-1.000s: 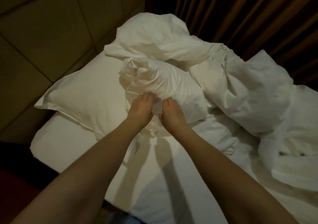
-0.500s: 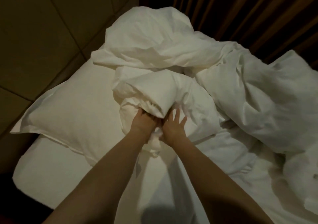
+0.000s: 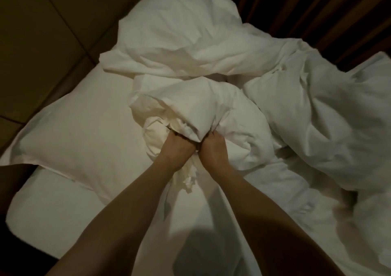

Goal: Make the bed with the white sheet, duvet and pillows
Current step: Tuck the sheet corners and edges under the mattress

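Left hand (image 3: 178, 148) and right hand (image 3: 213, 151) both gripped the bunched duvet (image 3: 203, 106) mid-bed, beside the pillow (image 3: 74, 131) | risk: pulling the tangled wad might drag the pillow askew or rumple the sheet (image 3: 63, 222).

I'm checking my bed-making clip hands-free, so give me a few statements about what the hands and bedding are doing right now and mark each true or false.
1. Both hands grip the same bunched white bedding. True: the left hand and right hand dig their fingers into the bunched bedding.
2. A pillow lies flat to the left of the hands. True: the pillow rests on the sheet.
3. The duvet is spread smooth. False: the duvet lies crumpled on the right.
4. The right hand rests open on the pillow. False: it grips the bunched bedding.
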Motion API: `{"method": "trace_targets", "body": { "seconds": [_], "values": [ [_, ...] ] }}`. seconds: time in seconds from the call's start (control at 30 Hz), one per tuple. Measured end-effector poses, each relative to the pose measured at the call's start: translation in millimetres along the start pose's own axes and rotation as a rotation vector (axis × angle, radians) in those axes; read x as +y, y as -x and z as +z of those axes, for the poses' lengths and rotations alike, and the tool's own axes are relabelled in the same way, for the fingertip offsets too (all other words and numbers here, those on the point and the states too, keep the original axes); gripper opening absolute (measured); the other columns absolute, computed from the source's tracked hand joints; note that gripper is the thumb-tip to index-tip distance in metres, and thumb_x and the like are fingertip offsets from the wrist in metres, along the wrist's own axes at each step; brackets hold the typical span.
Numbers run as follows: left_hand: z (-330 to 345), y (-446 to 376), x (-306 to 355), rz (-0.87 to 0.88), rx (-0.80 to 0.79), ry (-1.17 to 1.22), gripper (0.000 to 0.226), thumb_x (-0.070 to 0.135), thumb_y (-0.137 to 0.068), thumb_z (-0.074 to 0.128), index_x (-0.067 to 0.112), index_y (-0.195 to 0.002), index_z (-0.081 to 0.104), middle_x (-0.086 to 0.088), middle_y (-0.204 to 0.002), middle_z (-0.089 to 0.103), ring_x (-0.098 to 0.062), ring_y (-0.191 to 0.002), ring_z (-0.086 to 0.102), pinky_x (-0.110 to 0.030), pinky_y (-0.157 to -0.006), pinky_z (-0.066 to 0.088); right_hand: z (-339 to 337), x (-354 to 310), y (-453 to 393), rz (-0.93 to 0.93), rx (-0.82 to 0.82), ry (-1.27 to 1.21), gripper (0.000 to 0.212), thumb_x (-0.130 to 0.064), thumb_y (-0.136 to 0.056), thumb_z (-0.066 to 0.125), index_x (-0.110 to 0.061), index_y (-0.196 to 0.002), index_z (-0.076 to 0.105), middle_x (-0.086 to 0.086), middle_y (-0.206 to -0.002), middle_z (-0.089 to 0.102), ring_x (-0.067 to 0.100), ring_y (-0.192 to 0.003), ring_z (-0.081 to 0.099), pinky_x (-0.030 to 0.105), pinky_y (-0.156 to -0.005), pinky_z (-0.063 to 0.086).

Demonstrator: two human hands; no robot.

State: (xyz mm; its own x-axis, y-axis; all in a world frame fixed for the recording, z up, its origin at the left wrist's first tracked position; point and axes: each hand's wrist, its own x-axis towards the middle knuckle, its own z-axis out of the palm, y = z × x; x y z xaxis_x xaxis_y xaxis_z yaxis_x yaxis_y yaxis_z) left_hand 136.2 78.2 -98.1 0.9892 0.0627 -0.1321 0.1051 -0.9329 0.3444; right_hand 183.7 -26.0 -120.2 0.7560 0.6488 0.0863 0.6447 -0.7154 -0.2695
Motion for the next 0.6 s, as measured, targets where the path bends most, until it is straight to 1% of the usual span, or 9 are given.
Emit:
{"method": "trace_targets", "body": {
  "seconds": [0.03,0.07,0.1,0.17,0.2,0.27,0.37,0.47,0.6],
  "values": [
    [-3.0,0.7,3.6,-0.010,-0.020,-0.093,0.029,0.012,-0.070,0.058,0.012,-0.092,0.075,-0.006,-0.086,0.072,-0.024,-0.072,0.069,-0.028,-0.060,0.054,-7.8,-2.3,-3.5,-0.005,0.017,0.000,0.034,0.011,-0.032,0.080,-0.003,-0.057,0.062,0.015,-0.056,0.059,0.030,-0.045,0.056,0.028,-0.043,0.045],
    [-9.1,1.8,5.5,-0.011,-0.042,-0.231,0.031,0.015,-0.072,0.049,0.014,-0.087,0.076,-0.007,-0.080,0.072,-0.025,-0.066,0.068,-0.028,-0.057,0.053,-16.0,-4.2,-7.2,-0.018,0.042,0.001,0.035,0.012,-0.033,0.079,-0.004,-0.058,0.060,0.014,-0.056,0.057,0.030,-0.044,0.055,0.028,-0.042,0.043],
    [-19.8,1.2,5.4,-0.017,-0.003,-0.346,0.033,0.018,-0.074,0.044,0.016,-0.085,0.075,-0.006,-0.076,0.070,-0.024,-0.061,0.066,-0.027,-0.055,0.051,-26.2,-7.1,-10.8,-0.033,0.071,-0.006,0.035,0.013,-0.036,0.078,-0.004,-0.060,0.059,0.013,-0.055,0.056,0.029,-0.045,0.054,0.027,-0.041,0.042],
    [-37.9,1.9,10.1,-0.007,0.074,-0.458,0.020,0.018,-0.072,0.054,0.014,-0.080,0.071,-0.006,-0.070,0.065,-0.021,-0.054,0.061,-0.025,-0.049,0.047,-43.4,-11.0,-16.1,-0.059,0.142,-0.022,0.033,0.012,-0.042,0.077,-0.005,-0.063,0.059,0.011,-0.055,0.056,0.028,-0.044,0.052,0.026,-0.040,0.040],
    [-49.6,5.2,15.6,-0.007,0.080,-0.474,0.012,0.016,-0.068,0.059,0.013,-0.075,0.069,-0.005,-0.066,0.063,-0.019,-0.050,0.059,-0.024,-0.045,0.045,-51.7,-12.4,-17.7,-0.070,0.168,-0.023,0.032,0.010,-0.044,0.078,-0.006,-0.065,0.061,0.009,-0.055,0.057,0.027,-0.044,0.052,0.026,-0.040,0.039],
    [-65.8,14.3,24.6,0.021,0.112,-0.539,0.005,0.011,-0.066,0.061,0.013,-0.069,0.064,-0.005,-0.061,0.059,-0.017,-0.045,0.055,-0.021,-0.039,0.041,-67.2,-15.5,-17.9,-0.090,0.207,-0.012,0.031,0.009,-0.045,0.079,-0.006,-0.068,0.064,0.007,-0.054,0.056,0.025,-0.043,0.051,0.025,-0.040,0.039],
    [-90.2,26.6,41.9,0.020,0.147,-0.586,0.009,0.007,-0.065,0.060,0.016,-0.061,0.059,-0.001,-0.056,0.052,-0.014,-0.040,0.048,-0.018,-0.036,0.034,-90.1,-20.0,-5.8,-0.134,0.243,-0.008,0.027,0.009,-0.046,0.077,-0.006,-0.065,0.064,0.008,-0.052,0.056,0.025,-0.043,0.051,0.025,-0.041,0.040],
    [-100.9,49.2,65.1,0.010,0.150,-0.593,0.013,0.012,-0.057,0.070,0.017,-0.057,0.058,0.001,-0.054,0.050,-0.012,-0.038,0.047,-0.016,-0.035,0.032,-111.2,-23.0,13.6,-0.176,0.265,0.000,0.030,0.010,-0.042,0.077,-0.007,-0.058,0.059,0.007,-0.049,0.053,0.024,-0.040,0.050,0.024,-0.039,0.037],
    [-120.8,84.9,91.8,-0.023,0.152,-0.592,0.028,0.013,-0.041,0.084,0.015,-0.054,0.059,0.000,-0.051,0.049,-0.013,-0.035,0.046,-0.014,-0.033,0.030,-138.3,-37.1,38.2,-0.199,0.262,-0.001,0.033,0.007,-0.041,0.080,-0.010,-0.056,0.057,0.004,-0.047,0.053,0.022,-0.039,0.050,0.022,-0.039,0.036]
  ]
}}
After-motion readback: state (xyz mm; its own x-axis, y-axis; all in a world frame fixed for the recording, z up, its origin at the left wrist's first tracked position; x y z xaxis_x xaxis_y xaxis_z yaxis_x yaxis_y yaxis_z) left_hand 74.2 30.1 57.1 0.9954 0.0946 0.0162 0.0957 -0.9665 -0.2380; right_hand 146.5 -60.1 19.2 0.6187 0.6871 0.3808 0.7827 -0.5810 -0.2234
